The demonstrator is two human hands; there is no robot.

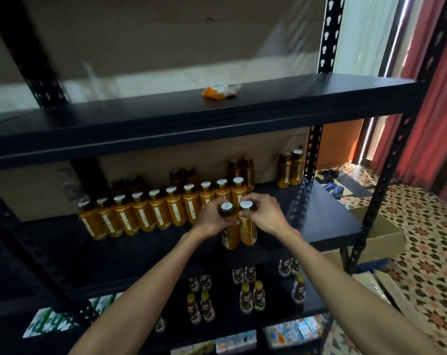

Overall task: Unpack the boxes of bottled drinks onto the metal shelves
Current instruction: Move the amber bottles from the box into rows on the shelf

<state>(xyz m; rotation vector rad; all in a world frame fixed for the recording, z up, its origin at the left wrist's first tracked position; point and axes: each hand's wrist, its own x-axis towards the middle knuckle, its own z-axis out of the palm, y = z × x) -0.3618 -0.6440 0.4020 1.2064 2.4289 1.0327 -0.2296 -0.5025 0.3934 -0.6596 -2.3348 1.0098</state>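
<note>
Step in hand: as I see it, a pair of bottles is being set down on the middle shelf (319, 216), starting a second line in front of the stock already there.
Left hand (212, 219): fingers curled round the neck of the left bottle (230, 239), thumb across its shoulder.
Right hand (264, 213): closed round the top of the right bottle (248, 231), fingers over the edge of the cap.
The two bottles: upright, touching each other side by side, just in front of the right end of the front row (156, 211). Whether their bases are fully down on the shelf I cannot tell.
Front row: orange bottles, white caps, standing shoulder to shoulder.
Behind the front row: a few more pairs of bottles (290, 167) near the back.
Right of the front row, down on the floor: an open cardboard box (381, 234); I cannot see what it holds.
Next move: I'd say both hands need to let go straight up without tipping the pair, then go to a box for more. The shelf in front of the row has plenty of room leftward.
</note>
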